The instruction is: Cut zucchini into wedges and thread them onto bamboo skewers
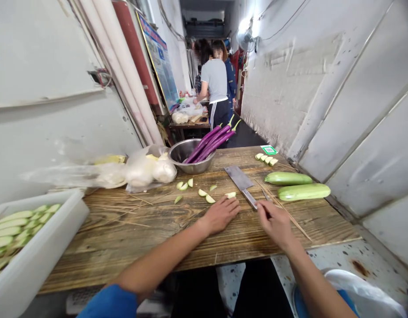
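My right hand [276,224] is closed round the handle of a cleaver [241,181] whose blade lies flat on the wooden table [124,238]. My left hand [220,215] rests flat on the wood, fingers together, its fingertips touching a small zucchini piece [230,194]. Several more cut zucchini pieces [204,193] lie scattered just beyond it. Two whole pale green zucchini [303,191] lie to the right of the cleaver. Thin bamboo skewers [283,207] lie under and beside my right hand.
A steel bowl [187,157] holding purple eggplants [212,143] stands at the back. Plastic bags [147,170] of white food lie left of it. A white tub [31,251] of sliced zucchini sits at the left. Two people stand at a far table [190,123].
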Motion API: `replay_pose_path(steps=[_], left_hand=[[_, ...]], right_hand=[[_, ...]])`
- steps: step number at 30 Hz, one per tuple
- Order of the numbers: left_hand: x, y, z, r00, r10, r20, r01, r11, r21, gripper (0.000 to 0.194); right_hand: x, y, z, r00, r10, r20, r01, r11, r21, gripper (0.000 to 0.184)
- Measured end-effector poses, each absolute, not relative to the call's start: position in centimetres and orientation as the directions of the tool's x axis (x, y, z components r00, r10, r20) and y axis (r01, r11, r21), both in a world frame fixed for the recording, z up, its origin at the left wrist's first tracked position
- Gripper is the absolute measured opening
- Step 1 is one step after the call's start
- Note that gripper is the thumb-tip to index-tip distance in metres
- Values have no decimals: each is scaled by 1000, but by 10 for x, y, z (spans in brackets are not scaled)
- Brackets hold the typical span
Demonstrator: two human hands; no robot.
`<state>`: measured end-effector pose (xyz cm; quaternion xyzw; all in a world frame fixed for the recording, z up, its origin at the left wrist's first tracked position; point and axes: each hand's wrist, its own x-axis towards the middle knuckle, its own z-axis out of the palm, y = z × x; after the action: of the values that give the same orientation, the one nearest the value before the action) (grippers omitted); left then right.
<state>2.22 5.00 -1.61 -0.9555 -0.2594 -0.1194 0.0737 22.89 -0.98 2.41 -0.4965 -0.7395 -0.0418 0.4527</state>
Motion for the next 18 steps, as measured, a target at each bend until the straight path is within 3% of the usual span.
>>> replay_pose_path(steps=[5, 9, 14, 18], left_hand=[[13, 87, -25, 878, 447, 172, 474, -862, -177, 40], [3, 105, -23, 864, 489, 120, 503, -850, -153, 42], [-44, 139, -20, 750, 659, 59, 662, -747, -65, 40], [-88, 162, -21, 691, 721, 51, 723, -690, -46, 41]], right_hand=[[217, 9, -21, -139, 758, 638, 833, 437, -338, 23], [216, 4, -35, -170, 756, 632, 859, 427, -281, 25], [220, 9, -19, -53, 817, 575, 931, 248, -267, 25], [221, 35, 5, -62, 911, 409, 965, 159, -208, 19]])
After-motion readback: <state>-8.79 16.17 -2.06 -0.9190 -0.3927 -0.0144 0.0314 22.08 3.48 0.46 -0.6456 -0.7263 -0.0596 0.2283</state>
